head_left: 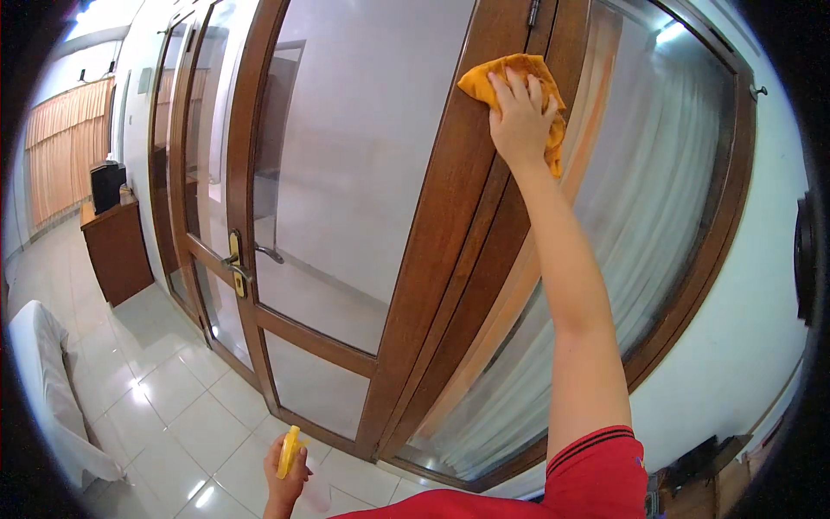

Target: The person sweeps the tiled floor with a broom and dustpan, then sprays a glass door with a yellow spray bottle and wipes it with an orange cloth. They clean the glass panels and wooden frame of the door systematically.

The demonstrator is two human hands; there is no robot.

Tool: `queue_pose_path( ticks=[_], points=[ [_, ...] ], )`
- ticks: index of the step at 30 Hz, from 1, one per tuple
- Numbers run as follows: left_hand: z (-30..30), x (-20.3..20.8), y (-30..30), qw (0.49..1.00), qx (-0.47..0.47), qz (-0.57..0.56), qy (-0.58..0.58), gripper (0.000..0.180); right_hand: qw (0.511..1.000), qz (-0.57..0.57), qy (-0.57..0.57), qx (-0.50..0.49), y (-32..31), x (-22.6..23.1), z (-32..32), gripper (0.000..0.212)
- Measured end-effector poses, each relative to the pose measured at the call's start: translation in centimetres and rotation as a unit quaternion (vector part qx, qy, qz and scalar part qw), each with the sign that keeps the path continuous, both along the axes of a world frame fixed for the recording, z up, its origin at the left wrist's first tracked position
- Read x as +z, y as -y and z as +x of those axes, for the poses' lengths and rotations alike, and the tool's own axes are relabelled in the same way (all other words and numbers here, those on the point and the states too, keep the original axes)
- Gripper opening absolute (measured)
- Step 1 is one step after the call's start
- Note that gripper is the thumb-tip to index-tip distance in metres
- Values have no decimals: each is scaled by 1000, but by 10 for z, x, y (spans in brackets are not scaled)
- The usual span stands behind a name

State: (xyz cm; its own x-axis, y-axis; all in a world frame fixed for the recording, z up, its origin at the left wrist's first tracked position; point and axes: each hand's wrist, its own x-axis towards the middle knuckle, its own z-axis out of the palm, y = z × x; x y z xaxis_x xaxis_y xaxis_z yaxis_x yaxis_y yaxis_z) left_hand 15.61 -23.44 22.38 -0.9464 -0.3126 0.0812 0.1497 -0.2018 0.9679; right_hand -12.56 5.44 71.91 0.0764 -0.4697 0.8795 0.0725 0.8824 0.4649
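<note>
My right hand [522, 117] is raised at the end of a stretched arm and presses an orange cloth [486, 80] against the brown wooden door frame [471, 151]. The fingers lie spread over the bunched cloth, and one end of it hangs down below the hand. Low in front of me, my left hand [285, 484] is closed round a spray bottle [290, 451] with a yellow trigger head. The bottle's pale, see-through body shows only faintly beside the hand.
Glass panes [363, 138] fill the wooden door, with a brass handle [235, 264] on its left part. A white curtain [648, 173] hangs behind the right pane. At left stand a wooden desk [119, 251] and something draped in white cloth [52, 381] on the tiled floor [207, 428].
</note>
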Motion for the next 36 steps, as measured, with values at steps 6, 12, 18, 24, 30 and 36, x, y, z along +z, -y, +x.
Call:
queue_pose_path(
  ticks=[6, 12, 18, 24, 30, 36],
  points=[
    [5, 0, 9, 1000, 13, 20, 7, 32, 972, 158, 160, 71, 20, -106, -6, 50],
    [-1, -15, 22, 1000, 9, 13, 15, 40, 997, -18, -67, -36, -1, 23, -3, 44],
    [2, -28, 32, 999, 38, -26, -2, 39, 998, 56, -19, -10, 28, 4, -19, 41],
    [-3, -17, 33, 1000, -3, 13, 4, 36, 992, 126, 5, -19, 15, 40, -17, 42],
    [-9, -5, 31, 1000, 1, -18, 10, 34, 996, -28, -87, 8, 45, 55, -31, 43],
    [-2, -7, 36, 1000, -3, -16, 17, 34, 971, 204, 110, 55, 39, -86, -21, 47]
  ],
)
